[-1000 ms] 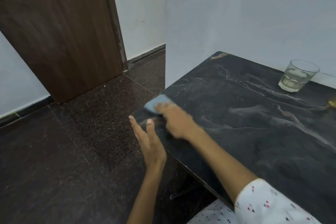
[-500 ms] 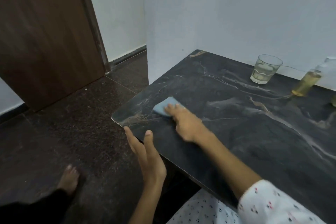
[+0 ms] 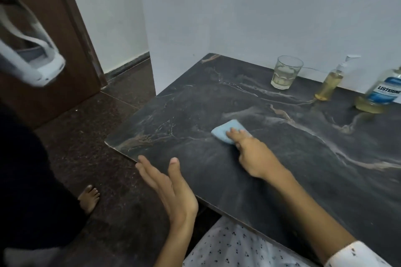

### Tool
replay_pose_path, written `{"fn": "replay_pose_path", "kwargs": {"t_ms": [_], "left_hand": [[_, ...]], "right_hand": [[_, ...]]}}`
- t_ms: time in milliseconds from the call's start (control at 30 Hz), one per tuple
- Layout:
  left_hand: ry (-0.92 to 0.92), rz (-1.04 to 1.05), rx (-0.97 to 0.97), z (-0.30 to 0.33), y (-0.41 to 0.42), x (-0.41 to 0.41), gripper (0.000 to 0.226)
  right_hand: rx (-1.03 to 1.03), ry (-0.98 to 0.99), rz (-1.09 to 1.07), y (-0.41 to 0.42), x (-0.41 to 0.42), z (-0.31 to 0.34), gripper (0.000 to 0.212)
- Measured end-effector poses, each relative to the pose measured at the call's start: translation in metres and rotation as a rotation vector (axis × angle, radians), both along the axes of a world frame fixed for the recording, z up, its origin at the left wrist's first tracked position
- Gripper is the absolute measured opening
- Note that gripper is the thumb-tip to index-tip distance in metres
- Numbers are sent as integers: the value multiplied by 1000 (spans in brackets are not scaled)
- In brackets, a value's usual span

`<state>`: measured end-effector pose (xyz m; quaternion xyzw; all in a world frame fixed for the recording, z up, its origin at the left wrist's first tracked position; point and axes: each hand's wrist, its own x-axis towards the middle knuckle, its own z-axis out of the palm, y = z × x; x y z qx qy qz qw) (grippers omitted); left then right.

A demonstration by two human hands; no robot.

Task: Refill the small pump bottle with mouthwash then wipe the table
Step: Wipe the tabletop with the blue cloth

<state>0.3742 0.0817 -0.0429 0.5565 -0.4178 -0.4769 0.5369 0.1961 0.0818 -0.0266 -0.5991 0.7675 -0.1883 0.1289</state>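
Since a moment ago I see the cloth (image 3: 226,133) has slid away from the table (image 3: 195,97) corner toward its middle, pressed flat under the right hand (image 3: 253,154) (fingers straight). My left hand (image 3: 171,188) hangs open at the table's near edge. Against the wall stand a glass (image 3: 285,75), pump bottle (image 3: 331,82) and mouthwash bottle (image 3: 383,93); dark tabletop lies bare around the cloth.

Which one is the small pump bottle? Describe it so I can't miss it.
Look along the back edge of the dark marble table, by the white wall. Three things stand there; the small pump bottle is the middle one, between the glass and the Listerine bottle. It alone is slim with a white pump top.
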Motion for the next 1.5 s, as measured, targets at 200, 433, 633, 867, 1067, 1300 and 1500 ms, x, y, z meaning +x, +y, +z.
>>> {"fn": "replay_pose_path", "kwargs": {"t_ms": [200, 433, 633, 867, 1067, 1300, 1500], "left_hand": [[-18, 9, -3, 0, 4, -7, 75], [-41, -3, -20, -6, 6, -10, 65], [5, -14, 4, 0, 6, -10, 80], [-5, -16, -9, -1, 8, -9, 83], [2, -36, 1, -3, 6, -10, 83], [-16, -41, 1, 0, 8, -14, 77], [-11, -2, 7, 2, 8, -11, 67]], "right_hand": [[15, -31, 445, 75, 58, -34, 88], [-48, -17, 26, 98, -19, -19, 82], [-56, -5, -102, 14, -10, 4, 65], [-51, -56, 394, 67, 88, -17, 82], [-62, -7, 57, 80, 4, -15, 67], [-50, -12, -45, -28, -14, -1, 52], [-118, -25, 283, 26, 78, -13, 56]]}}
